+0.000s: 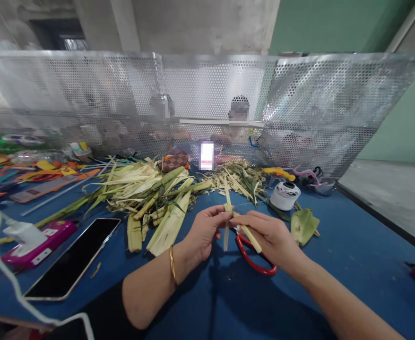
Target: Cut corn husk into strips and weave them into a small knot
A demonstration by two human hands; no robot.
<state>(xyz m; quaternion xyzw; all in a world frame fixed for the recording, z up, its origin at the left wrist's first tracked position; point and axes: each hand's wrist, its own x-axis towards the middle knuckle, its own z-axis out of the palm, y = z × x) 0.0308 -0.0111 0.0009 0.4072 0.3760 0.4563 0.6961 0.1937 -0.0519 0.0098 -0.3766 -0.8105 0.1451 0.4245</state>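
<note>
Between the fingertips of my left hand [202, 231] is a crossing of pale yellow-green plant strips [227, 189], with one strip standing up and its lower end hanging below. My right hand [271, 232], its thumb and forefinger closed at the same crossing, grips a slanting plant strip [253, 240]. A thin white thread seems to run from a thread spool [284, 196] towards the fingers. Under my right hand lie red-handled scissors [269, 271], their blades mostly hidden. To the right, a broad curled leaf piece [304, 225] rests on the blue tabletop [189, 297].
Left of my hands lies a heap of plant stalks [172, 224], with shredded trimmings [243, 179] behind. A black phone [76, 257], a magenta power strip [56, 236] and a white cable [14, 283] occupy the left. A perforated metal screen [211, 85] crosses the back; people sit beyond it.
</note>
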